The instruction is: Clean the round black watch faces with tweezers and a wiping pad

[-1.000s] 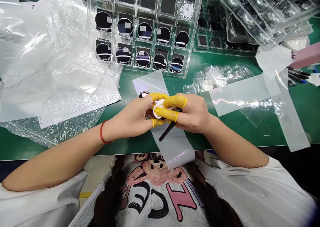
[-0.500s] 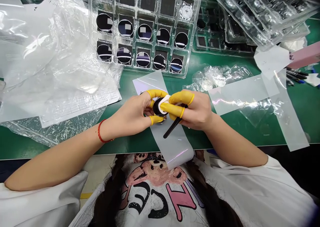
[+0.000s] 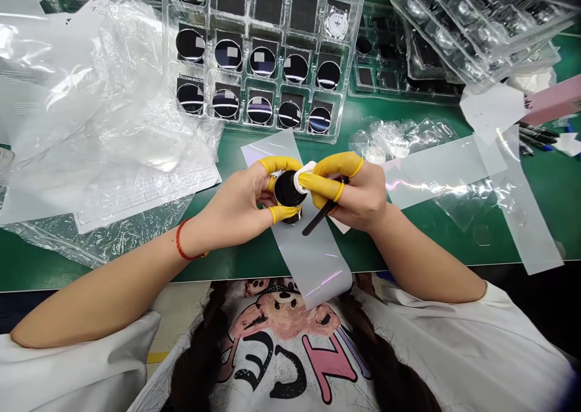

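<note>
A green worktop (image 3: pixel 236 264) carries a clear compartment tray (image 3: pixel 344 91) far centre, plastic bags (image 3: pixel 113 115) at left, and translucent film strips (image 3: pixel 313 261) centre and right.

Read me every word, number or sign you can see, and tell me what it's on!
"ICE", it seems: upside-down letters on the white cloth shirt; dark braided hair partly hides another.
Too small to read: marks on the round silver disc, gridded white paper sheet and pink rectangular piece.
No text visible: glossy black round disc in the left hand.

Watch face (image 3: pixel 288 189): round, black, raised in left hand (image 3: pixel 247 203)
White pad (image 3: pixel 303 178): pinched in right hand (image 3: pixel 363 195), at watch face's edge
Black stick (image 3: pixel 316 218): slanting from right hand
</note>
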The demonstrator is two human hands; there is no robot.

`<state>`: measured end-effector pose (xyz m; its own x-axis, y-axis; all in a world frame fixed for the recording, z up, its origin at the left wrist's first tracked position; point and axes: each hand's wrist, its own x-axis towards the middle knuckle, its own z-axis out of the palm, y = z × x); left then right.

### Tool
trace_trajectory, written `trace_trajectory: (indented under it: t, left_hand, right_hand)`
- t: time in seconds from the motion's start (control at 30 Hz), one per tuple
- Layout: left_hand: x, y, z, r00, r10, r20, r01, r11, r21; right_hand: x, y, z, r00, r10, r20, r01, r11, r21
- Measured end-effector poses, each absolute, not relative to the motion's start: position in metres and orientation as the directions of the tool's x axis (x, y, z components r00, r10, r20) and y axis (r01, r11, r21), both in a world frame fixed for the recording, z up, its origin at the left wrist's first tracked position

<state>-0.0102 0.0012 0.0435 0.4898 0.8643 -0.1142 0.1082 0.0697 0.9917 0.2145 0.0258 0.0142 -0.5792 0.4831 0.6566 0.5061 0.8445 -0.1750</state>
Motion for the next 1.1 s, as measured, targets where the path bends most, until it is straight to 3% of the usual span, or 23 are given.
trace_trajectory:
  t: [0.2,0.53,0.73,0.93,1.1]
  left_hand:
    - [-0.01,0.001,0.044,0.409,0.909,-0.078,0.047,0.064,0.997]
    - [-0.012,0.006,0.045,0.326,0.944,-0.058,0.025,0.052,0.998]
    - [-0.012,0.003,0.032,0.407,0.913,-0.018,0.076,-0.015,0.997]
    - [-0.004,0.0,0.027,0.433,0.899,-0.06,0.071,0.033,0.997]
    - [-0.001,0.005,0.032,0.364,0.926,-0.101,-0.014,0.114,0.993]
  right_hand:
    - [0.212,0.026,0.014,-0.519,0.396,0.758,0.475,0.87,-0.13]
    - [0.209,0.021,0.013,-0.54,0.38,0.751,0.38,0.906,-0.185]
    - [0.207,0.019,0.017,-0.386,0.491,0.78,0.418,0.848,-0.327]
    - [0.208,0.018,0.014,-0.562,0.568,0.601,0.559,0.797,-0.23]
    - [0.209,0.018,0.013,-0.56,0.544,0.625,0.569,0.801,-0.187]
